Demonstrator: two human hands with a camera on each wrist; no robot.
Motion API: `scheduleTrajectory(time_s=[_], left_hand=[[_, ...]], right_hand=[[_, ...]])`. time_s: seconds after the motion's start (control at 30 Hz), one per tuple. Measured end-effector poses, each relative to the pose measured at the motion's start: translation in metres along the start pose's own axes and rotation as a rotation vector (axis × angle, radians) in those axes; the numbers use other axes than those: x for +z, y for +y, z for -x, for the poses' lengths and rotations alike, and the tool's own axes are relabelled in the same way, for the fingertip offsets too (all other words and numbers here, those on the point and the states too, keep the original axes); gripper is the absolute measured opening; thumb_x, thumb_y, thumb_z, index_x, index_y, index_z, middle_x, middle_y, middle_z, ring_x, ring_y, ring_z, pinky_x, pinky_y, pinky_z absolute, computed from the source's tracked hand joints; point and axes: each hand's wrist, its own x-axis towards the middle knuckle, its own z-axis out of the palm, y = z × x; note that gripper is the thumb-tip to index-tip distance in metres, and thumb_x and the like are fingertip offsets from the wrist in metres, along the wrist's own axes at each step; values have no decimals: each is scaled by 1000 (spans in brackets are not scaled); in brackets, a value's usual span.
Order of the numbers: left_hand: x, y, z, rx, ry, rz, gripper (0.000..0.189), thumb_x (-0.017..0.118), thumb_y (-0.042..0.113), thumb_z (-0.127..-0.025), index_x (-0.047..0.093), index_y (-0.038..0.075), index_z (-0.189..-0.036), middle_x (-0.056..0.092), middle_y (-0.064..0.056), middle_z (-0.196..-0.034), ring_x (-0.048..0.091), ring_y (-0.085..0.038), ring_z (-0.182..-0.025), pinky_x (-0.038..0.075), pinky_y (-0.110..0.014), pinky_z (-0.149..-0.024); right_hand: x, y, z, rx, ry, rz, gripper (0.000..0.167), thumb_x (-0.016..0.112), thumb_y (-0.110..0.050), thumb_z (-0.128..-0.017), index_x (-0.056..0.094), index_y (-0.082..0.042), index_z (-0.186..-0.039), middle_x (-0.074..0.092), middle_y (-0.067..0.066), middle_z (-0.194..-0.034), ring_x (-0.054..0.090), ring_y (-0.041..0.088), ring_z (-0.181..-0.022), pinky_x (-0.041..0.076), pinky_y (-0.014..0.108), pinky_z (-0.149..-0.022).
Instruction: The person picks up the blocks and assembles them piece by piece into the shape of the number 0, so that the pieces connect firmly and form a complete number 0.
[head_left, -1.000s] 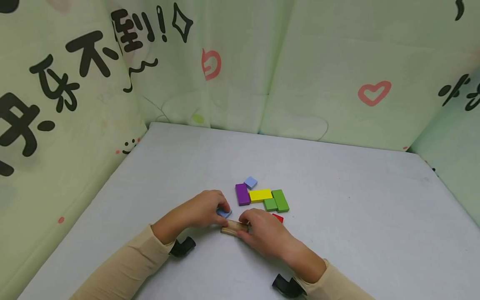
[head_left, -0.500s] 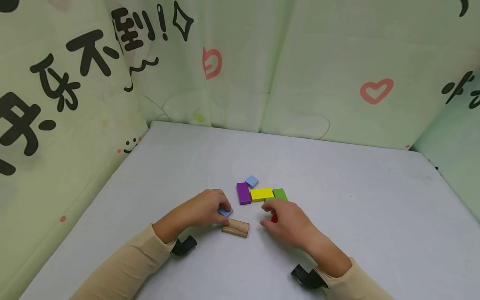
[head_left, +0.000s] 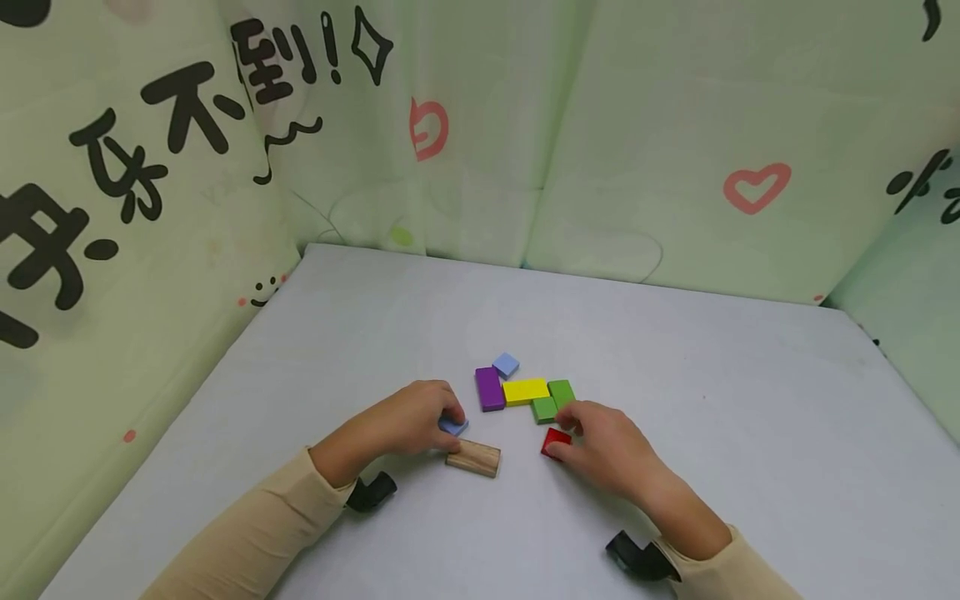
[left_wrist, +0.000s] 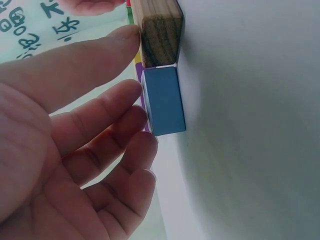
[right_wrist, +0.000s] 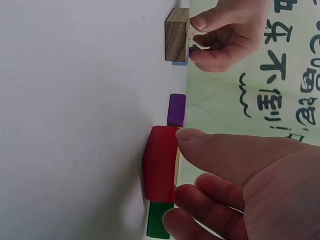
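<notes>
Eight blocks lie on the counter (head_left: 360, 333). The left grip (head_left: 414, 417) is released: its loosely bent fingers partly hide the near blue block (left_wrist: 164, 101) in the head view, and its thumb lies at the left end of the wood block (head_left: 474, 458). The right grip (head_left: 611, 446) is likewise unclenched, its thumb over the red block (head_left: 555, 435), covering the near right part; its fingertips hide the near end of the long green block (head_left: 561, 392), contact unclear. Left of that sit the short green block (head_left: 543, 409), the yellow block (head_left: 526, 391) and the purple block (head_left: 490, 389); the far blue block (head_left: 506, 364) is beyond. Both sleeves (head_left: 240, 517) are cut off at the near edge.
</notes>
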Motion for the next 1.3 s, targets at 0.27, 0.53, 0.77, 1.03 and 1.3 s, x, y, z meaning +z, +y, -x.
scheduleTrajectory(time_s=[0.27,0.53,0.77,1.03,1.3], left_hand=[[0,-1,1,-7,0,-3,23,84,15,-83,74,6,-102,62,0,-99,58,-18,-94,53,-32,-88],[0,-1,0,2,-3,1,23,84,15,-83,74,5,-102,61,0,-99,58,-17,-93,53,-32,-87],[-1,-1,1,9,5,-7,23,84,15,-83,74,5,-102,62,0,-99,58,-18,-93,53,-32,-88],[0,0,1,0,7,11,23,84,15,-83,74,6,-103,62,0,-100,58,-18,-94,53,-32,-89],[1,-2,0,-11,8,13,24,84,15,-83,75,6,-103,62,0,-100,58,-18,-94,53,-32,-88]], right_hand=[[4,3,-1,-48,-17,-15,31,82,-17,-84,69,-5,-109,65,1,-95,59,19,-88,53,40,-83],[4,1,-1,-70,-16,-38,31,80,-9,-84,69,-3,-113,67,4,-102,61,21,-94,54,42,-88],[5,3,-2,-78,-3,-52,31,79,-14,-86,68,-3,-112,65,3,-99,59,19,-92,53,41,-86],[1,3,-2,-78,-50,-66,28,74,-4,-86,68,0,-113,66,4,-101,62,21,-94,55,42,-87],[4,6,-3,-86,-27,-110,32,80,-13,-85,68,-2,-112,65,1,-98,60,19,-93,54,40,-85]])
